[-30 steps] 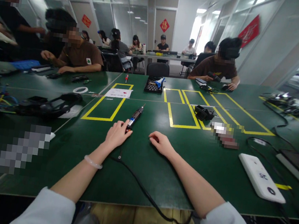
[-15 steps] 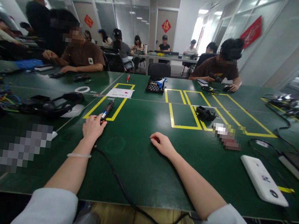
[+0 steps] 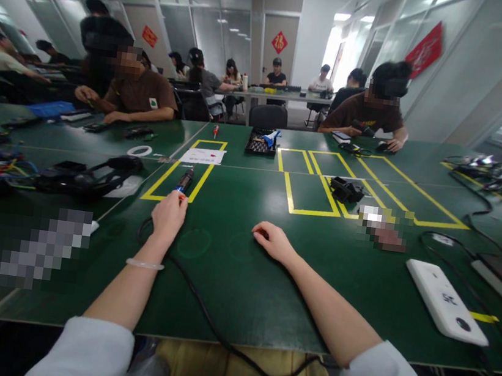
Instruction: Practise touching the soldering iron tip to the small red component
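Observation:
My left hand (image 3: 168, 214) is closed around the rear end of a dark pen-shaped tool (image 3: 185, 180) with a blue band. The tool's tip points away from me, inside a yellow tape outline (image 3: 159, 182) on the green table (image 3: 228, 290). A white paper (image 3: 203, 156) with a red mark lies just beyond the tip. My right hand (image 3: 274, 241) rests on the table with its fingers curled in and touches no object that shows.
A black cable (image 3: 198, 304) runs from near my left hand over the table edge. A black part (image 3: 346, 190) and white device (image 3: 446, 302) lie right, a black headset (image 3: 90, 176) left. A black tray (image 3: 260, 142) stands ahead; people sit across.
My left hand has shifted right and covers more of the tool's rear. My right hand has stayed in place. At the back left, a standing person has moved right.

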`<state>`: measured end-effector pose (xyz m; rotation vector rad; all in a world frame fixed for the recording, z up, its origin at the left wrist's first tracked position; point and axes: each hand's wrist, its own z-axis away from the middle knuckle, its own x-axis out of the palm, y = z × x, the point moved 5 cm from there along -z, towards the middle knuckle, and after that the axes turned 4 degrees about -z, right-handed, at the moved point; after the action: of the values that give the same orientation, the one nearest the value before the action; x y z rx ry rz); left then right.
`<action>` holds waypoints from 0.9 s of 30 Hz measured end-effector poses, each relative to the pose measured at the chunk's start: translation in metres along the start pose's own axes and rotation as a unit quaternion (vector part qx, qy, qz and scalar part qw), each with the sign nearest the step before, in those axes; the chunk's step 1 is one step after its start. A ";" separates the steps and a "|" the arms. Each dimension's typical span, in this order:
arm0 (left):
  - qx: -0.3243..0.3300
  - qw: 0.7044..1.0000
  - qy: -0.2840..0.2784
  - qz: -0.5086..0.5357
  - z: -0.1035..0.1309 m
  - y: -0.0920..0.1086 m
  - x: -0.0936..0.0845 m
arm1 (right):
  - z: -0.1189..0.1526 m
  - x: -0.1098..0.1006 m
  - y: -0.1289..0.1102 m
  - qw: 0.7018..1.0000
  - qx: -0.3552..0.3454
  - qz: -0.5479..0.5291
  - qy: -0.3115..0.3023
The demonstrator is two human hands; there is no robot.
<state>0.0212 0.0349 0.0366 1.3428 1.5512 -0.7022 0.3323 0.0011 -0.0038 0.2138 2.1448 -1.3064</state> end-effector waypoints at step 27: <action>0.269 0.837 -0.269 0.394 0.093 0.143 0.002 | 0.000 0.002 0.005 0.991 0.048 -0.122 -0.013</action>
<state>0.1840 -0.0116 0.0192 1.8078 0.2651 -0.8909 0.3330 0.0032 -0.0087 -0.0288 2.1391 -1.5434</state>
